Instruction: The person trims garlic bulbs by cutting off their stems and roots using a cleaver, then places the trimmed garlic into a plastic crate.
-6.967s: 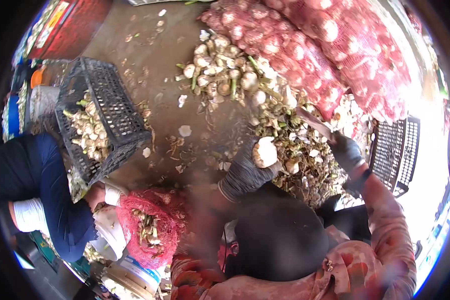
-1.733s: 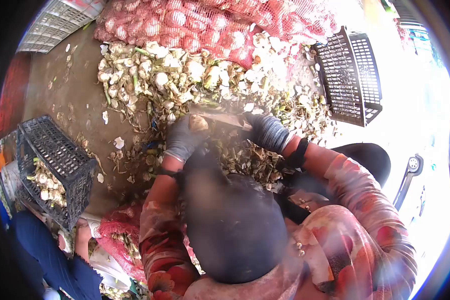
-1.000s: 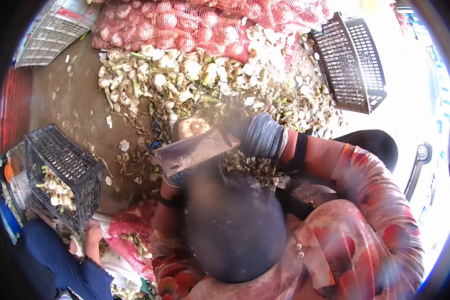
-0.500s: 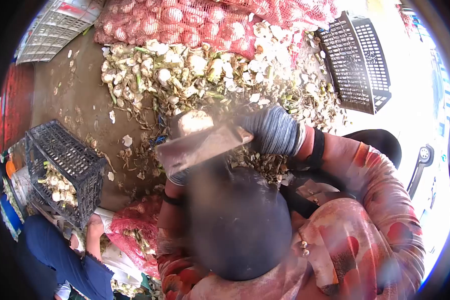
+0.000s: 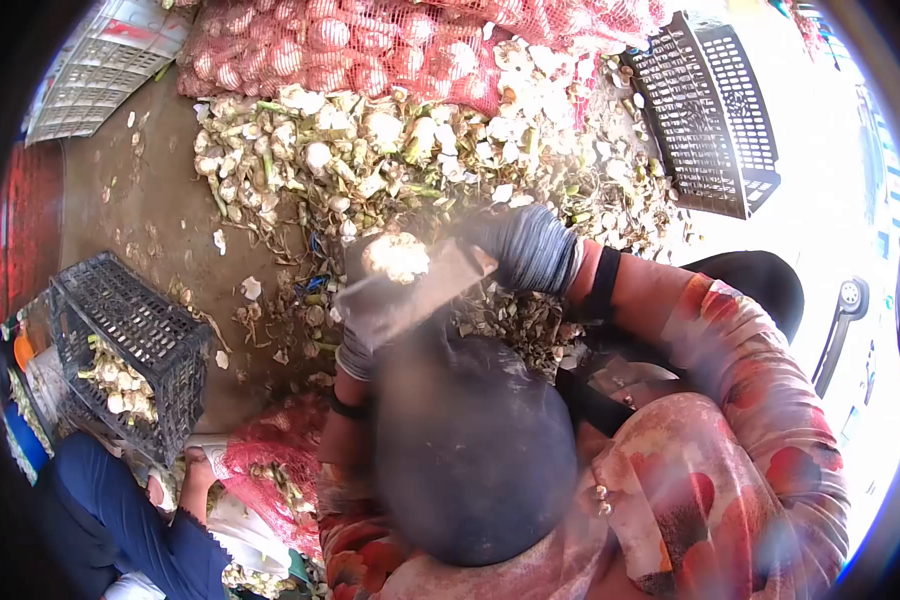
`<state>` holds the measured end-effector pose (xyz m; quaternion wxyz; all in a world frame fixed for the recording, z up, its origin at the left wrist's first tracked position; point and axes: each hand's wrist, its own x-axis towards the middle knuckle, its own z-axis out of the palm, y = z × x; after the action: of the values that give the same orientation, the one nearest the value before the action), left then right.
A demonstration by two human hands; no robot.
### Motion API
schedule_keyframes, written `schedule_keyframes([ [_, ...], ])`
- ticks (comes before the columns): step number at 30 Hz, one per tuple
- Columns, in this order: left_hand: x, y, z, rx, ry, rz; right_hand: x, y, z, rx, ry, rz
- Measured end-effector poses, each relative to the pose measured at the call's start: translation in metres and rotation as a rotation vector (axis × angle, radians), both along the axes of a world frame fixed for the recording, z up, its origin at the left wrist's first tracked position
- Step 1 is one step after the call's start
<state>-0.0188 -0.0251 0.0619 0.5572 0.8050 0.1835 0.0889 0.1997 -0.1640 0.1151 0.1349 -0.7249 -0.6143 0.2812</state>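
Note:
My right hand (image 5: pixel 518 248), in a grey knitted glove, is closed on the handle of a broad-bladed knife (image 5: pixel 405 300). The blade slants down to the left, across the front of my left hand (image 5: pixel 358 268). That hand, gloved too, is closed around a pale garlic bulb (image 5: pixel 397 257), which shows just above the blade. The knife hides most of the left fingers. Whether the edge touches the bulb I cannot tell. Below the hands bulges a dark, rounded surface (image 5: pixel 480 450), blurred in part.
Beyond my hands lies a heap of garlic and trimmings (image 5: pixel 370 160), backed by red mesh sacks (image 5: pixel 330 40) of bulbs. Black crates stand at right (image 5: pixel 695 125) and left (image 5: pixel 135 315); the left one holds garlic. Another person's dark-clothed leg (image 5: pixel 120 500) is at lower left, beside a red mesh bag (image 5: pixel 280 450).
The knife and my right hand have shifted slightly; the blade's tip sits further right. The bulb remains in my left hand. The whole view has moved a little.

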Motion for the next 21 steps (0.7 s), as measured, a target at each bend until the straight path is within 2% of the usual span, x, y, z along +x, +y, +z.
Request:
schedule_keyframes([
  [1, 0.007, -0.003, 0.015, 0.003, -0.075, 0.024, 0.014, 0.003, -0.003, 0.005, -0.004, -0.002],
  [2, 0.012, -0.008, 0.029, -0.131, -0.142, 0.079, 0.031, 0.008, -0.006, -0.215, -0.022, -0.169],
  [3, 0.015, -0.010, 0.040, -0.300, -0.219, 0.132, 0.044, 0.010, -0.007, -0.433, -0.044, -0.340],
  [4, 0.017, -0.009, 0.047, -0.623, -0.139, 0.191, 0.043, 0.003, -0.008, -0.394, 0.000, -0.418],
  [5, 0.021, -0.008, 0.044, -0.616, -0.157, 0.216, 0.039, 0.004, -0.003, -0.355, 0.040, -0.470],
  [7, 0.030, -0.009, 0.040, -0.398, -0.194, 0.222, 0.018, 0.007, 0.015, -0.257, 0.584, -0.478],
  [8, 0.039, -0.001, 0.040, -0.238, -0.221, 0.119, 0.002, 0.011, 0.018, -0.161, 0.795, -0.507],
  [9, 0.044, 0.003, 0.040, -0.232, -0.226, 0.118, -0.007, 0.016, 0.010, -0.323, 0.967, -0.577],
  [11, 0.049, 0.006, 0.041, -0.163, -0.360, 0.134, -0.020, 0.031, 0.021, -0.121, 0.946, -0.518],
  [12, 0.049, 0.007, 0.040, -0.136, -0.406, 0.144, -0.020, 0.032, 0.015, -0.121, 0.943, -0.507],
  [13, 0.044, 0.009, 0.038, -0.483, -0.331, 0.246, -0.021, 0.034, 0.008, 0.066, 0.886, -0.447],
  [14, 0.041, 0.012, 0.036, -0.657, -0.289, 0.288, -0.021, 0.035, 0.002, 0.251, 0.827, -0.387],
  [15, 0.038, 0.014, 0.034, -0.830, -0.251, 0.347, -0.020, 0.031, -0.001, 0.250, 0.827, -0.382],
  [16, 0.037, 0.017, 0.032, -1.044, -0.286, 0.279, -0.017, 0.029, 0.002, 0.177, 0.644, -0.306],
  [17, 0.032, 0.024, 0.019, -0.509, -0.147, 0.048, -0.015, 0.030, 0.010, 0.106, 0.459, -0.232],
  [18, 0.027, 0.031, 0.005, 0.051, -0.082, -0.103, -0.012, 0.032, 0.018, 0.048, 0.454, -0.185],
  [19, 0.024, 0.034, -0.001, 0.048, -0.087, -0.102, -0.009, 0.032, 0.020, 0.046, 0.449, -0.185],
  [21, 0.017, 0.033, -0.013, 0.570, 0.106, -0.122, -0.002, 0.030, 0.023, 0.037, 0.157, -0.091],
])
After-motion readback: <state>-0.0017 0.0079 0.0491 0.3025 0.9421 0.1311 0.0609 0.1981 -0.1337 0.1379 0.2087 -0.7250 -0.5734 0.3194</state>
